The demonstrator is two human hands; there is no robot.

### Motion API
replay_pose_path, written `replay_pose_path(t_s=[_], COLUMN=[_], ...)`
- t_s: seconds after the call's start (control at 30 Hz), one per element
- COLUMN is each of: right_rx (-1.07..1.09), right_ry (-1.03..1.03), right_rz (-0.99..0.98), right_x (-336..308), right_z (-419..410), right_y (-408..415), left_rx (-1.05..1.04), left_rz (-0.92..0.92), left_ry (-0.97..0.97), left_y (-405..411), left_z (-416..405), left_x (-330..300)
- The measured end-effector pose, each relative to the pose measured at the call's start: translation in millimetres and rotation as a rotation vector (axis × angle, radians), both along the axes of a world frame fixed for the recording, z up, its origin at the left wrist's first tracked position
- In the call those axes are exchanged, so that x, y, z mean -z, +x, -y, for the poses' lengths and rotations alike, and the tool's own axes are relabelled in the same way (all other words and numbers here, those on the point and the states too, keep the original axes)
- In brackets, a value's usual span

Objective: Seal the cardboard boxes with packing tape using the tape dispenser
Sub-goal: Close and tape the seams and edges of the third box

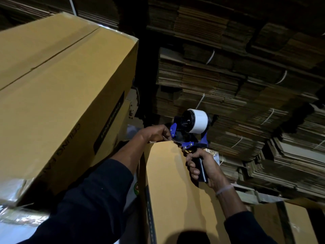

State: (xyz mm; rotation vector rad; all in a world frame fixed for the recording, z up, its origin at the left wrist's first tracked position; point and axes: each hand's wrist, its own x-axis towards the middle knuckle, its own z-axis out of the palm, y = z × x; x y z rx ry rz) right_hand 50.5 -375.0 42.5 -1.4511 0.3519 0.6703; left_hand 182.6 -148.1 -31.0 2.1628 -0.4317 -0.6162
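Note:
A blue and black tape dispenser (190, 131) with a white roll of tape sits at the far top edge of an upright cardboard box (174, 187) in the middle of the view. My right hand (200, 166) grips the dispenser's black handle. My left hand (154, 133) reaches to the same edge, just left of the dispenser's nose, and pinches the clear tape end there. A second, larger cardboard box (58, 95) with a centre seam on top lies at the left, above my left arm.
Bundled stacks of flat cardboard sheets (237, 88) tied with white string fill the background and right side. Another cardboard box (297, 224) stands at the lower right. Shiny tape or film (19, 215) covers something under the large left box.

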Motion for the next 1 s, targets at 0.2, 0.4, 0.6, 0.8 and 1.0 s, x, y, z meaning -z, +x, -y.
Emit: replay_pose_path(t_s=[0.2, 0.4, 0.6, 0.8, 1.0], right_rx=[-0.009, -0.022, -0.021, -0.051, -0.029], right_ry=[-0.057, -0.098, -0.118, -0.167, -0.159], right_rz=[0.019, 0.012, 0.004, 0.003, 0.032], right_x=[-4, -9, -9, -9, -5], right_z=[-4, -9, -12, -16, -16], right_y=[-1, 2, 4, 5, -2], left_rx=[0.085, -0.032, -0.236, -0.254, -0.312], left_rz=[-0.003, -0.015, -0.173, -0.059, -0.119], left_ry=[0.105, 0.268, -0.286, -0.094, -0.136], left_y=[-3, -14, -52, -65, -63], left_z=[-7, -22, -29, -4, 2], left_x=[-14, -2, -17, -26, -37])
